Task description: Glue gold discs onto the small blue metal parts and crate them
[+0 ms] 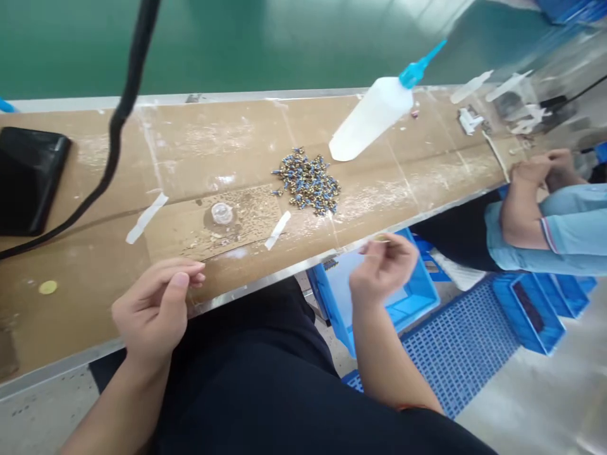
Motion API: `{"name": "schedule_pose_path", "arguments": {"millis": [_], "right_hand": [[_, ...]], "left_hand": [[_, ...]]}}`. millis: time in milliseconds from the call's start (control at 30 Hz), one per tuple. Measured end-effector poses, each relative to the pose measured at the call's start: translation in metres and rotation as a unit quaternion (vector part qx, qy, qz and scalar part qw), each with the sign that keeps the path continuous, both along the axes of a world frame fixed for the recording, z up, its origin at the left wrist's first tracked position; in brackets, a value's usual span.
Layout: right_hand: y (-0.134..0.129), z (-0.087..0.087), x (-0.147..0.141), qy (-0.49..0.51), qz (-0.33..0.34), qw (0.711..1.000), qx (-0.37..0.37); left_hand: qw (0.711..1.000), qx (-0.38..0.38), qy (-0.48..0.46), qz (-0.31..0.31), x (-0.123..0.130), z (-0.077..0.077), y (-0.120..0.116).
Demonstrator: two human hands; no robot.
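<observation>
Over the bench's front edge, my left hand (154,306) is closed in a pinch of thumb and forefinger. What lies between its fingertips, if anything, is too small to make out. A thin dark line runs right from near those fingertips across the cardboard. My right hand (382,268) is raised above a blue bin, fingers curled together, with a tiny pale sliver showing at the fingertips. Beyond the hands lies a heap of small blue-and-brass screw-like parts (308,181). A small clear cup (222,213) sits on a wet patch to the left of them.
A white squeeze bottle (372,119) with a blue nozzle lies behind the heap. Tape strips (147,218), a yellow disc (48,287), a black device (31,180) and its cable (116,133) are leftward. Blue bins (412,303) stand below; a co-worker's arms (526,202) rest at right.
</observation>
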State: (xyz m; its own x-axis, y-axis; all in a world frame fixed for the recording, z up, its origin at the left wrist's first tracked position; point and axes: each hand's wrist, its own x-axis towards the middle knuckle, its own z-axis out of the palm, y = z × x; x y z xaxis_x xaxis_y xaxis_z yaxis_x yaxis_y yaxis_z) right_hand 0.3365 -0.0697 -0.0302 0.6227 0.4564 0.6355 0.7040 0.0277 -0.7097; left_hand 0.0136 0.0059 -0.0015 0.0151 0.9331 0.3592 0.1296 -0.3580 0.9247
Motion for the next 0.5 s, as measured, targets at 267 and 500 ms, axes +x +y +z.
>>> {"name": "schedule_pose_path", "arguments": {"millis": [267, 500], "right_hand": [[-0.057, -0.079, 0.104, 0.154, -0.104, 0.889, -0.418], [-0.049, -0.107, 0.096, 0.077, 0.011, 0.777, -0.625]], "left_hand": [[1.000, 0.019, 0.008, 0.012, 0.006, 0.005, 0.003], [0.999, 0.030, 0.016, 0.036, 0.010, 0.006, 0.003]]}}
